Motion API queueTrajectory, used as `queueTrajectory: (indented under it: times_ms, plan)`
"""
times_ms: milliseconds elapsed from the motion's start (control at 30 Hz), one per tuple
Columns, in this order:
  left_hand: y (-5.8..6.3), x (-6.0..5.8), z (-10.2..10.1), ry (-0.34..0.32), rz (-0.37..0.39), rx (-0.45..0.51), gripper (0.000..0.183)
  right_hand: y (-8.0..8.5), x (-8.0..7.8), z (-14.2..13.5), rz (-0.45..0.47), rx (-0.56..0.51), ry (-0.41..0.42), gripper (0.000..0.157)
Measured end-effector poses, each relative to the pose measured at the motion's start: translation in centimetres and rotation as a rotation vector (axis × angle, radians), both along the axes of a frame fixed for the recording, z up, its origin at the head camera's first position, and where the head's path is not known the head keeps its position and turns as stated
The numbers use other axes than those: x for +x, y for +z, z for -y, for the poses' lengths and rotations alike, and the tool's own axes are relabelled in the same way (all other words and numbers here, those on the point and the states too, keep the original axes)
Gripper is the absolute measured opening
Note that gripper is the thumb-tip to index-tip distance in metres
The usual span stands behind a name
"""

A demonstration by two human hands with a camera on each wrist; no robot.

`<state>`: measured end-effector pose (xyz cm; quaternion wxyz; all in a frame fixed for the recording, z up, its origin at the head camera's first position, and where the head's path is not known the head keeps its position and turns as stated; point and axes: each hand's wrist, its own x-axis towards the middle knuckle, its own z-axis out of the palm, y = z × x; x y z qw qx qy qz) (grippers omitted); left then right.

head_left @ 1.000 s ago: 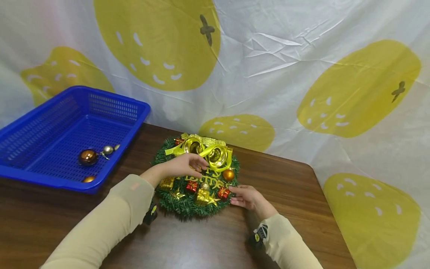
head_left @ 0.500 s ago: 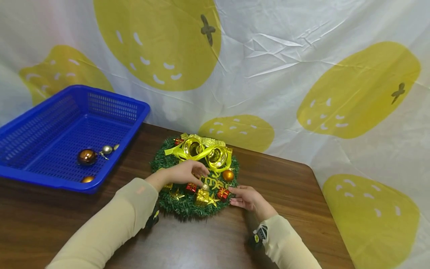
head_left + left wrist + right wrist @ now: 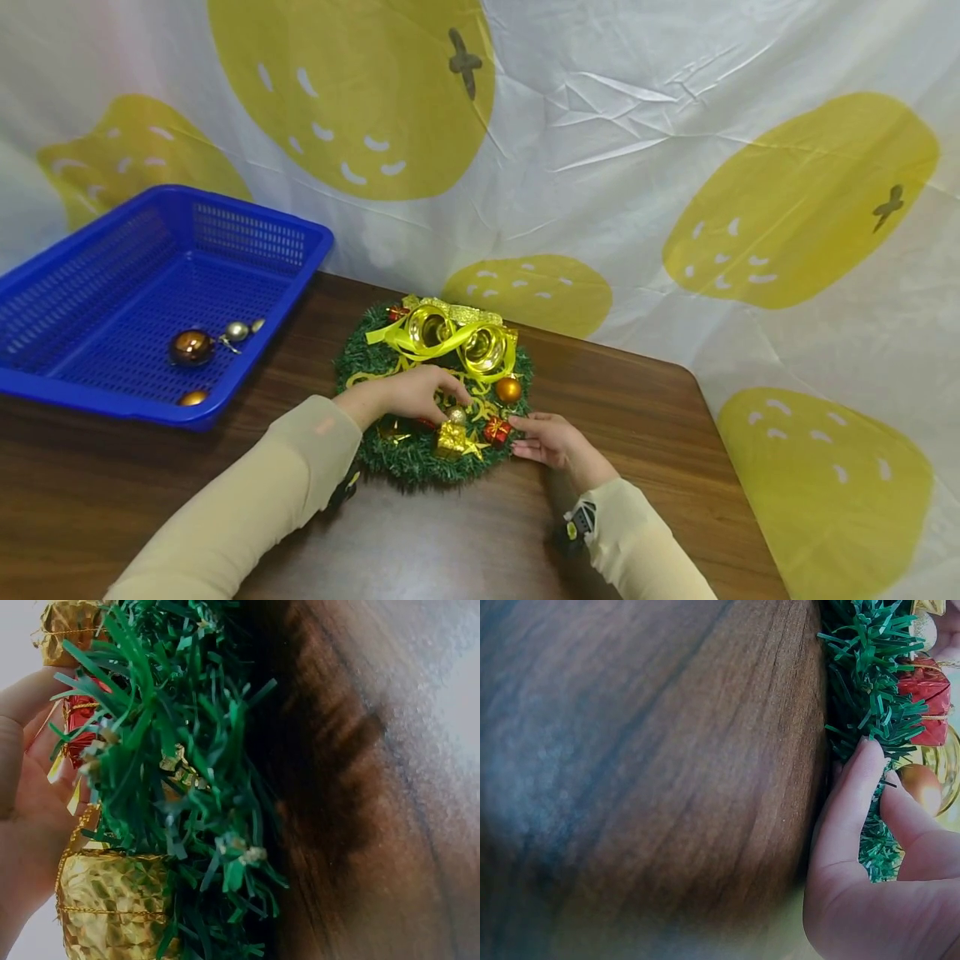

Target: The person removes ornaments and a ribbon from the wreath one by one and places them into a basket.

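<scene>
Probably for steadiness, right hand pinches circular green-tinsel wreath near brown wooden worktop back edge; left hand grip unclear.

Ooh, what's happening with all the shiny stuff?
A person has both hands at a decorated green wreath lying on a wooden table. The right hand holds its edge near a red gift box. The left hand reaches over the middle, close to a small gold ball. A blue basket beside it holds more ornaments.
</scene>
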<state>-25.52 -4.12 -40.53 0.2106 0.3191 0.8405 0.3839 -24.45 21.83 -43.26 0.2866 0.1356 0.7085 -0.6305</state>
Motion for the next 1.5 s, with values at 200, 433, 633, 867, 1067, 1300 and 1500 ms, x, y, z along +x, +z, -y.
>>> queueTrajectory:
  times_ms: [200,433,633,867,1067,1300,1500]
  plan:
    - [0.0,-0.1,-0.2,-0.029,-0.035,-0.021,0.038,0.1,0.0,0.0,0.000,0.000,0.001,0.013]
    - [0.2,-0.2,-0.2,-0.032,-0.043,-0.016,0.033,0.0,-0.1,-0.1,0.011,0.008,0.004,0.015]
    - [0.1,-0.3,-0.1,-0.012,-0.019,0.000,0.030,0.0,-0.1,0.0,0.008,0.009,0.002,0.013]
    - [0.1,-0.6,0.3,0.004,-0.005,0.044,0.030,0.0,-0.2,0.0,0.011,0.009,0.000,0.012]
    - [0.1,-0.6,0.3,0.015,0.005,0.066,0.031,0.0,-0.1,0.0,0.014,0.011,0.006,0.012]
    - [0.7,-0.5,0.8,0.049,0.033,0.092,0.033,-0.1,0.0,0.1,0.000,0.011,0.011,0.035]
    - [1.3,-0.7,1.2,0.085,0.044,0.142,0.034,-0.1,-0.1,0.1,-0.004,0.009,0.003,0.027]
